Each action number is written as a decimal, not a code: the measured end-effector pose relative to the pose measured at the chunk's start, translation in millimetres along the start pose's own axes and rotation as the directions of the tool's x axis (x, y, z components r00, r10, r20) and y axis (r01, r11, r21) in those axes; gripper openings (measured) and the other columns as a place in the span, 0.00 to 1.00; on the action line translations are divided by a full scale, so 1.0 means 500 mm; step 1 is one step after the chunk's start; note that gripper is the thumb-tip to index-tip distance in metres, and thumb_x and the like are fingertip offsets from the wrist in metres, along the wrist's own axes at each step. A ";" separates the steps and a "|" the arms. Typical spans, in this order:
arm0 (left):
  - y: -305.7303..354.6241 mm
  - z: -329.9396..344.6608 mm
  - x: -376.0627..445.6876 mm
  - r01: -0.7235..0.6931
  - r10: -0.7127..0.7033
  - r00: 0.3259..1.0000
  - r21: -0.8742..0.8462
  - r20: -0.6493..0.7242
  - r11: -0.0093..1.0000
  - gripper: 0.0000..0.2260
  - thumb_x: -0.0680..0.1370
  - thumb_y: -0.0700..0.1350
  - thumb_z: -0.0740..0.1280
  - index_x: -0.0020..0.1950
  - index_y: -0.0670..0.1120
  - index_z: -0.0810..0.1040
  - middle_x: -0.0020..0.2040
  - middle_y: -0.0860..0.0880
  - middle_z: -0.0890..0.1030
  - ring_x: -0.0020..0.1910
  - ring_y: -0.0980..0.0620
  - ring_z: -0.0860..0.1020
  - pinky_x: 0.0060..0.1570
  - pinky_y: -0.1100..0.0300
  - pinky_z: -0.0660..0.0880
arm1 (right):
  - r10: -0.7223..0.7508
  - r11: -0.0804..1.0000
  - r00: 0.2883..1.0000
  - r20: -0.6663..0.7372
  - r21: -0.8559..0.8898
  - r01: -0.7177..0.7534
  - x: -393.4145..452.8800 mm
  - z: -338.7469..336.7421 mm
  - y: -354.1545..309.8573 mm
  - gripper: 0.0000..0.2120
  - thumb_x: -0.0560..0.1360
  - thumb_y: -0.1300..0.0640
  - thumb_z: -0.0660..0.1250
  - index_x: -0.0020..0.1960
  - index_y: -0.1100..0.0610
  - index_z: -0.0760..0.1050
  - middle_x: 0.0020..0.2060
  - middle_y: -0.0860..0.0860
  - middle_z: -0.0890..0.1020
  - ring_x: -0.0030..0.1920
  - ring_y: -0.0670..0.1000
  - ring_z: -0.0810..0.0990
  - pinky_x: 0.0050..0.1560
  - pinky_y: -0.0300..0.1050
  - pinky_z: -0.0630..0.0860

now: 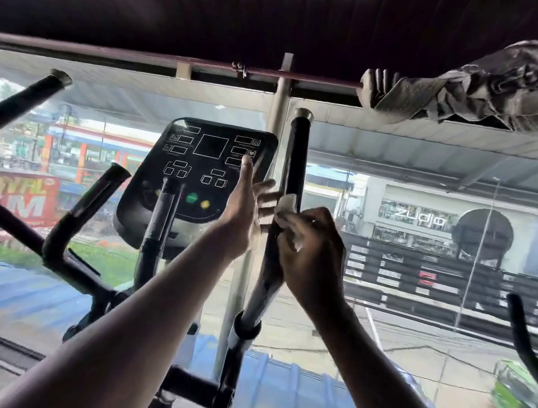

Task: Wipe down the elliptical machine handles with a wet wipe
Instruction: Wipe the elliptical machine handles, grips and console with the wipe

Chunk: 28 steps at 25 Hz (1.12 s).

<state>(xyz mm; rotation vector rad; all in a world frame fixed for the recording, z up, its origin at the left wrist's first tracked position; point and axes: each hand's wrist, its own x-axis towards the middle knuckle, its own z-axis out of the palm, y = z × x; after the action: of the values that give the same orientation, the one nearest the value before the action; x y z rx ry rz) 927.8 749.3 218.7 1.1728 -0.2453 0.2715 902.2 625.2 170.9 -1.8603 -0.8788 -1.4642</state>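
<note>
Handles: the right handle (296,159) stands upright just right of the console (197,166), and it is the one I am working on. My right hand (310,244) is curled round its mid-section with the wipe (287,204) pressed against the bar — a white corner pokes out above my fingers (295,228). My left hand (242,214) is beside the same bar on its left, fingers straight and spread, holding nothing; whether the fingertips touch the bar or the wipe I cannot tell.

Progress, as a judgement: wipe sits about halfway up the right handle. The stretch above it to the capped top, and the lower part down to the collar (246,327), look no different from each other, so I cannot say which has been covered. I log this handle as in progress, not done.

Left to do: the left handle (15,102) — angled off toward the upper left, well apart from both hands — and the short inner grip (98,193) below it. Neither is being touched now.

Note: a crumpled cloth (491,86) hangs on the rail overhead, not in use.
</note>
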 end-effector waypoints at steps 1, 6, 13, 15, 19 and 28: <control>-0.003 -0.008 -0.001 0.005 -0.005 1.000 -0.006 0.024 1.000 0.40 0.77 0.71 0.42 0.75 0.45 0.67 0.72 0.42 0.71 0.61 0.45 0.74 0.63 0.44 0.68 | 0.038 0.999 0.999 0.000 -0.023 -0.038 0.030 0.005 0.005 0.14 0.70 0.66 0.67 0.54 0.58 0.82 0.43 0.55 0.78 0.41 0.53 0.80 0.45 0.44 0.77; -0.026 -0.024 -0.010 0.041 -0.035 0.996 -0.070 0.083 0.997 0.38 0.78 0.70 0.42 0.74 0.44 0.68 0.60 0.45 0.76 0.47 0.53 0.75 0.44 0.53 0.70 | 0.026 0.984 0.993 0.115 -0.177 -0.005 0.013 0.002 -0.011 0.18 0.70 0.62 0.64 0.60 0.57 0.79 0.42 0.54 0.76 0.40 0.52 0.78 0.43 0.41 0.75; -0.052 -0.043 -0.035 0.087 -0.063 0.985 -0.145 0.157 0.986 0.38 0.78 0.69 0.42 0.73 0.43 0.68 0.57 0.45 0.78 0.50 0.50 0.76 0.44 0.53 0.71 | 0.046 0.953 0.998 0.046 -0.302 -0.030 0.009 0.010 -0.042 0.17 0.71 0.65 0.64 0.59 0.57 0.79 0.48 0.54 0.81 0.46 0.54 0.81 0.46 0.44 0.77; -0.057 -0.047 -0.039 0.091 -0.065 0.985 -0.163 0.159 0.982 0.38 0.79 0.69 0.43 0.72 0.43 0.68 0.60 0.43 0.77 0.51 0.49 0.77 0.48 0.51 0.72 | -0.022 0.923 0.996 0.084 -0.381 0.052 -0.024 0.020 -0.044 0.16 0.72 0.65 0.63 0.59 0.59 0.79 0.46 0.55 0.80 0.46 0.56 0.80 0.43 0.45 0.78; -0.063 -0.066 -0.043 0.079 -0.056 0.989 -0.163 0.141 0.983 0.38 0.78 0.70 0.43 0.72 0.44 0.70 0.66 0.42 0.76 0.53 0.49 0.76 0.59 0.46 0.68 | -0.201 0.874 0.940 0.274 -0.383 0.299 -0.121 0.002 -0.040 0.14 0.76 0.61 0.62 0.58 0.60 0.79 0.40 0.55 0.76 0.42 0.56 0.77 0.35 0.48 0.78; -0.099 -0.079 -0.059 0.044 -0.033 0.995 -0.122 0.091 0.992 0.35 0.79 0.69 0.44 0.67 0.46 0.75 0.60 0.45 0.81 0.56 0.48 0.78 0.55 0.50 0.72 | -0.202 0.859 0.937 0.287 -0.408 0.310 -0.147 0.023 -0.029 0.13 0.74 0.63 0.64 0.57 0.60 0.80 0.39 0.55 0.74 0.41 0.56 0.76 0.35 0.50 0.77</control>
<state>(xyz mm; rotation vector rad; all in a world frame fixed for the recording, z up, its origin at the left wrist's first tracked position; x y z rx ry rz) 918.2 765.9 151.5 1.0665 -0.3130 0.1675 884.5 633.3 97.5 -2.3701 -0.9946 -1.7504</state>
